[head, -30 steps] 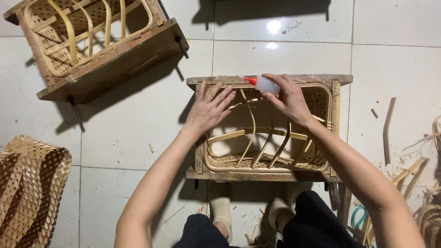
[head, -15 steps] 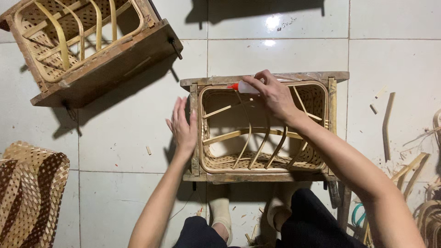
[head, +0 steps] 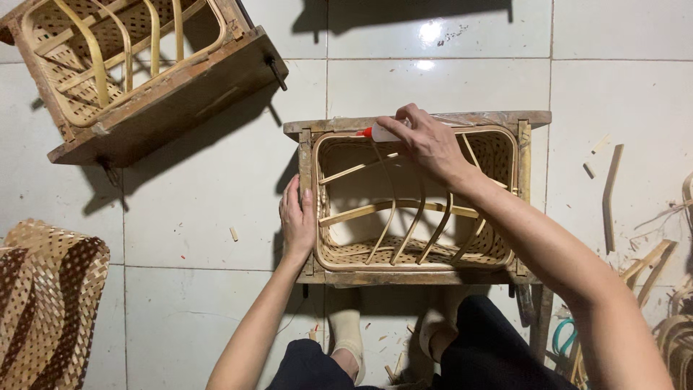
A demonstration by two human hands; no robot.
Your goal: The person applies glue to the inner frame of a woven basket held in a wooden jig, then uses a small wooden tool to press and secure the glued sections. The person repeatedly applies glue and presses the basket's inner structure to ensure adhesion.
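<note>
"What are your hands doing?"

"My right hand (head: 426, 141) grips a small glue bottle (head: 381, 133) (red tip) at the bamboo basket's (head: 415, 253) far rim; my left hand (head: 297, 220) lies flat against the wooden frame (head: 307, 155) around it."

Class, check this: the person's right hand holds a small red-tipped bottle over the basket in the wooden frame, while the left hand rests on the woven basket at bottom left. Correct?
Not quite. In the head view the left hand rests on the wooden frame's left side, apart from the woven basket. The right hand does hold the red-tipped bottle.
</note>
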